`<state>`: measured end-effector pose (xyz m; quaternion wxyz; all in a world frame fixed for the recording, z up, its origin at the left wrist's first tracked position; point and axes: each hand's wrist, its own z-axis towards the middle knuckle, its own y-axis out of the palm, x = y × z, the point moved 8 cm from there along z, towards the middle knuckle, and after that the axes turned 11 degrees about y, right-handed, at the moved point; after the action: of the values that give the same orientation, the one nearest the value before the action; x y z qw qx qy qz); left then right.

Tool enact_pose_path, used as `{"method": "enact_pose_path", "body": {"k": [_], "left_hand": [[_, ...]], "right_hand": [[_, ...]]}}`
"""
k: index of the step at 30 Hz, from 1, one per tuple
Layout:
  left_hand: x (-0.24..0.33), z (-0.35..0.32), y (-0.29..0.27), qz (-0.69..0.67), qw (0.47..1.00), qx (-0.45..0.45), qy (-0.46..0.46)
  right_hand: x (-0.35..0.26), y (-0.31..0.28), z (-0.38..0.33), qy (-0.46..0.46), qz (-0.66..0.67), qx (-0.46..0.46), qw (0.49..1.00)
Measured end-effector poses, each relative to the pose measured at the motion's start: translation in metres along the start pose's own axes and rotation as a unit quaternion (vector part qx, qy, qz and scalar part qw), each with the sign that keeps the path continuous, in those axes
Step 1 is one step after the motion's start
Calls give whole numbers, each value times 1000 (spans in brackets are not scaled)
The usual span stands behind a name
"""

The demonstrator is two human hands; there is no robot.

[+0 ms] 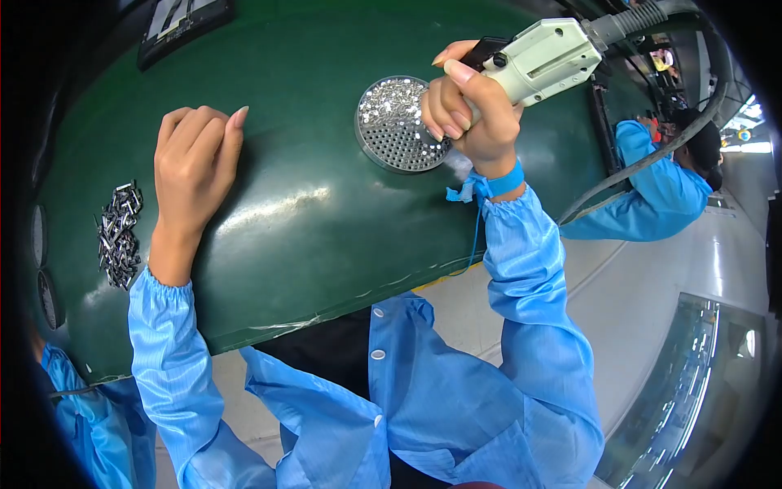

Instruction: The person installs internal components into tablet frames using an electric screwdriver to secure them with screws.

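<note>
On the green table (326, 220), the left hand (194, 167) lay flat with its fingers curled under a little, and it held nothing. Near it, by the table's left edge, sat a pile of small metal clips (120, 235). The right hand (472, 114) was wrapped tight around a pale power screwdriver (542, 59), which was tilted over a round metal tray (397, 124). That tray had lots of little holes and was full of tiny shiny screws (389, 102). A thick grey hose (652, 155) ran from the tool's back end. A blue band (503, 181) went around the right wrist. Farther off on the right, another person in a blue coat (664, 191) sat at the table.
</note>
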<state>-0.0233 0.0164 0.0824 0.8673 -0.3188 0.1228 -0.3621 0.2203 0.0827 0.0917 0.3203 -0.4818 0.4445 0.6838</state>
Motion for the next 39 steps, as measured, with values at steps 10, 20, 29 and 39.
{"method": "enact_pose_path", "body": {"k": [10, 20, 29, 39], "left_hand": [[1, -2, 4, -11, 1000, -17, -10], [-1, -3, 3, -20, 999, -21, -15], [1, -3, 2, -21, 999, -26, -18], [13, 2, 4, -45, 999, -25, 5]], "right_hand": [[4, 0, 2, -1, -6, -7, 1000], [7, -1, 3, -7, -1, 0, 1000], [10, 0, 3, -12, -6, -15, 1000], [6, 5, 1, 4, -29, 13, 999]]}}
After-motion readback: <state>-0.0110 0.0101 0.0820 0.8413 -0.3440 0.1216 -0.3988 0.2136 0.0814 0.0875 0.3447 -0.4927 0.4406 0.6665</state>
